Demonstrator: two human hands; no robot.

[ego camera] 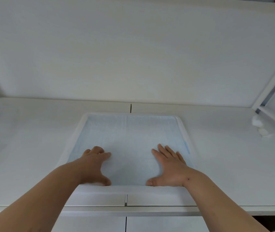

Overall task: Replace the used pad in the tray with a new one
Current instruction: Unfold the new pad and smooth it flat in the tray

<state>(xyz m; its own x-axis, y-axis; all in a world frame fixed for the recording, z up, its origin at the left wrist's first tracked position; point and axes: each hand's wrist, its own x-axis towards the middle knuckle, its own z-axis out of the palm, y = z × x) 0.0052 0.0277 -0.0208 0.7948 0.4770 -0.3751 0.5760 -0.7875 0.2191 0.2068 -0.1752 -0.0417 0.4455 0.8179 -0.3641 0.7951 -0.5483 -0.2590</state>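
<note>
1. White countertop (pixel 32 148) against a plain white wall, with a seam running front to back through the middle; two small white wads (pixel 259 126) (tissue or cotton, cannot tell which) lying well apart at the far right.
2. Centred on that counter, a shallow white tray (pixel 186 131) with a pale blue absorbent pad (pixel 130 139) spread flat inside, filling nearly the whole floor, fold creases showing down the middle and along the right side.
3. Left hand (pixel 94 164) resting on the near-left part of the pad, fingers loosely bent with tips touching the sheet, thumb down near the front rim; gripping nothing.
4. Right hand (pixel 168 166) flat on the near-right part, fingers straight and spread, palm pressing down, thumb at the front rim; likewise gripping nothing.
5. Judged by looks: thin, soft, very light, limp as cloth, with no stiffness to hold a shape once lifted. Likely a slick plastic backing, so prone to sliding on the tray under a sideways push.
6. Best taken by pinching a corner or the edge strip near the rim (never the middle, which only bunches).
7. Whether used or fresh: no stains visible, so probably the new one, being smoothed into place.
</note>
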